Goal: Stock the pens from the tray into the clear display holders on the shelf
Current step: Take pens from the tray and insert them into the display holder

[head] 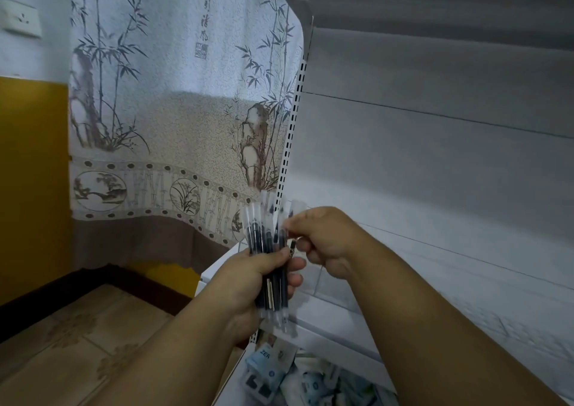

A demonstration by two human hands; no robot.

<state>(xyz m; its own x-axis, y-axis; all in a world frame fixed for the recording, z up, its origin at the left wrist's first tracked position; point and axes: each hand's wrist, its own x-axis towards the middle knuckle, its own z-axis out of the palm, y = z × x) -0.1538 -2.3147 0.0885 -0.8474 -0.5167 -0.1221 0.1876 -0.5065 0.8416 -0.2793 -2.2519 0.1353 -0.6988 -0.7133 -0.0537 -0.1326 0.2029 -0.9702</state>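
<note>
Head view, one frame. Motion blur over the lower right; the white shelf [435,281] surface is smeared there, and no clear display holders or tray can be made out. Both forearms are cut off by the bottom edge. Below the hands, a heap of packets [279,371] is partly hidden by the left forearm and the shelf lip; only the letters "ZER" are readable on one blue-and-white packet, the rest blurred.

Left hand [248,284]: raised in front of the shelf's left end, fingers curled round a bundle of pens [273,269], thumb across the front. Grip closed firmly on the bundle at mid-barrel. The pens stand roughly upright, slightly fanned at the top, dark barrels with translucent caps at both ends; exact count cannot be told because they overlap.

Right hand [326,241]: just right of the bundle, fingers bent, thumb and forefinger pinching the upper part of the rightmost pen.

Behind: a curtain [174,110] printed with bamboo and a column of Chinese characters with a seal stamp, not legible. A wall socket [20,17] sits upper left.
</note>
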